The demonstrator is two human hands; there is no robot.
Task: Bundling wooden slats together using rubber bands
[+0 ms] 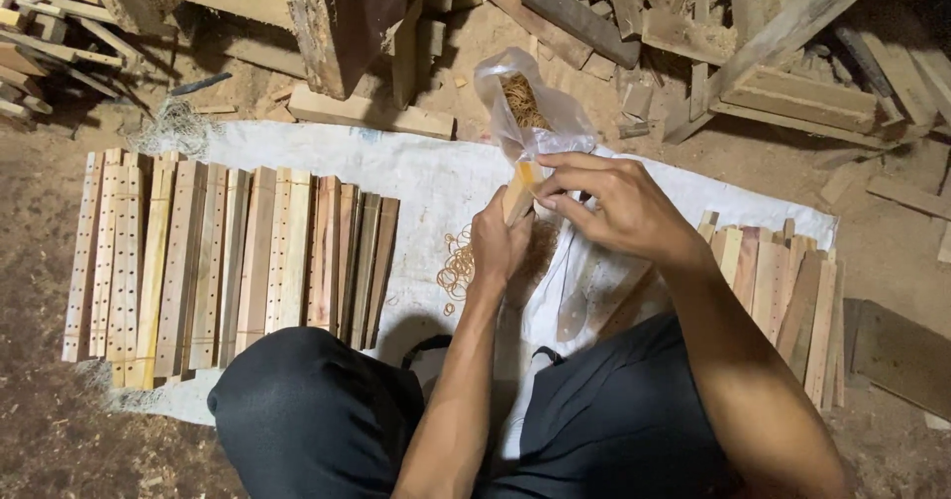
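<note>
Two hands meet over the middle of the white sheet (416,177), both forearms reaching forward from dark-trousered knees. The left hand (498,241) stands upright with its fingers wrapped around the lower part of a short wooden stick (519,190), gripping it firmly. The right hand (604,207) comes in from the side, wrist bent, its fingers curled and its fingertips (547,202) pinched together at the stick's upper end, right where the left hand's grip stops. What they pinch is too small to tell, possibly a rubber band.

Just above the stick, touching the right hand's fingers, a clear plastic bag (530,108) holding tan rubber bands stands puffed on the sheet. A loose heap of rubber bands (458,266) lies on the sheet immediately beside the left wrist.

To the person's left a row of drilled wooden slats (228,261) lies side by side, well apart from the hands. A second stack of slats (783,296) lies at the right, partly behind the right forearm. Scrap timber (773,53) is piled beyond the sheet on the dirt floor.

Most of the stick is buried in the left palm, so its length cannot be judged, and shadow under the right hand blurs what lies on the sheet there.
</note>
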